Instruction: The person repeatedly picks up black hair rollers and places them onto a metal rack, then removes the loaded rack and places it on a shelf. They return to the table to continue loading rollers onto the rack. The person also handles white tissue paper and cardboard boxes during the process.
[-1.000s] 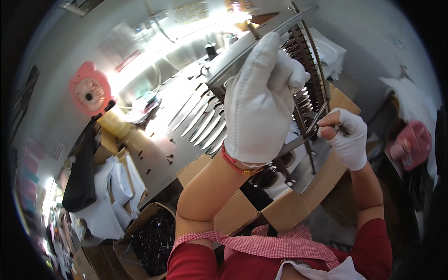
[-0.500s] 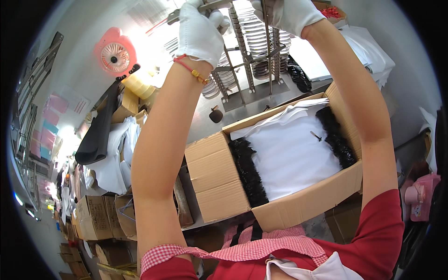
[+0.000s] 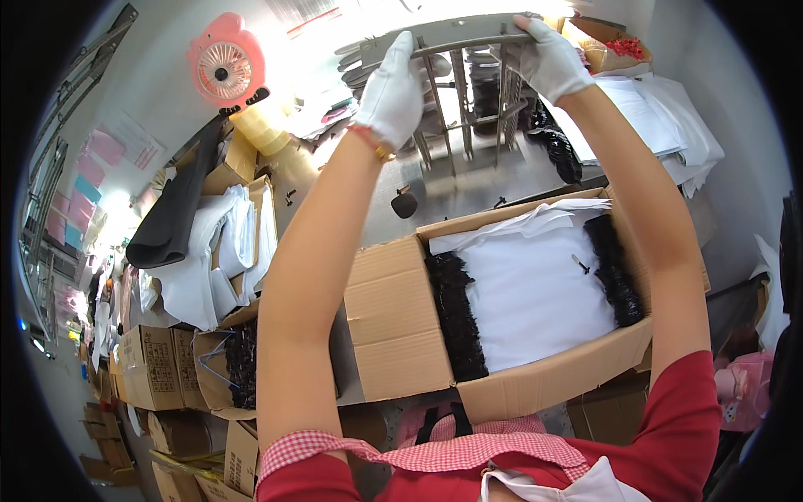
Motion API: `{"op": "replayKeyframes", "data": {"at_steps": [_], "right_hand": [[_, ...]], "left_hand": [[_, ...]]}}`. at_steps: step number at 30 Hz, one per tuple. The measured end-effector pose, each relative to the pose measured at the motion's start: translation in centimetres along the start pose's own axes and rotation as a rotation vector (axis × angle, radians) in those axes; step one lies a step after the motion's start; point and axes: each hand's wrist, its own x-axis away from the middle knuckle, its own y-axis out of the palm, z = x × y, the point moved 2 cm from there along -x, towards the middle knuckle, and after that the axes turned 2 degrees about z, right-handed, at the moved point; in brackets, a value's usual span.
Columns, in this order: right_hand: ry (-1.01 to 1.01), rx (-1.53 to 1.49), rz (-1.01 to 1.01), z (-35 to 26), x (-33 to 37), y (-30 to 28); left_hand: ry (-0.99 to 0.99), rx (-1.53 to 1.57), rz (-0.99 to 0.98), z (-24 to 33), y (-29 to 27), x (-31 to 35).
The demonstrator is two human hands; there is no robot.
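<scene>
My left hand [image 3: 391, 94], in a white glove, grips the left end of a grey metal rack [image 3: 456, 33]. At the opposite end, my gloved right hand [image 3: 554, 65] is closed on the same rack, thumb over its edge. Upright rods run between the rack's plates, and its lower plate is blurred over the metal tabletop. Dark curved lens-like pieces [image 3: 355, 67] show beside and behind the rack. One loose dark lens [image 3: 404, 204] lies on the tabletop between the rack and an open cardboard box [image 3: 389, 320].
White sheets [image 3: 535, 309] fill the box between bunches of black plastic [image 3: 456, 322], with a small dark clip [image 3: 580, 264] on top. A pink fan [image 3: 224, 71] and tape rolls [image 3: 259, 130] stand left. White papers [image 3: 627, 117] and a box with red bits [image 3: 617, 50] lie right.
Both hands have shifted the rack, and its flat grey plate now faces me. Rows of lenses that showed on it before are mostly out of sight. The whole view has shifted slightly.
</scene>
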Motion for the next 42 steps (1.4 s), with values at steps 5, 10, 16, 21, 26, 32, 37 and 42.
{"op": "replayKeyframes", "data": {"at_steps": [5,10,16,21,26,32,37,42], "right_hand": [[-0.06,-0.034,-0.234,6.1,2.6,-3.6],[0.156,0.201,-0.115,13.5,6.0,-6.8],[0.106,0.96,-0.04,17.1,8.1,-10.8],[0.013,1.843,-0.29,17.2,7.8,-10.9],[0.346,2.035,-0.383,12.1,7.5,-10.2],[0.609,1.659,-0.56,4.5,17.8,-12.5],[0.743,2.075,-0.352,8.7,25.2,-14.6],[0.679,2.094,-0.463,9.1,24.4,-13.4]], "left_hand": [[-0.666,0.147,-0.237,-7.4,-0.7,7.9],[-0.981,-0.649,-0.26,-12.5,4.1,15.8],[-0.989,-0.708,-0.228,-15.9,5.8,16.1],[-0.878,-0.843,-0.38,-18.5,6.1,16.9],[-0.967,-0.488,-0.244,-18.9,2.2,18.4],[-0.915,-0.316,-0.304,-17.6,2.5,18.1],[-0.813,-0.739,-0.459,-17.5,5.0,17.4],[-0.78,-0.599,-0.546,-19.7,4.9,16.9]]}}
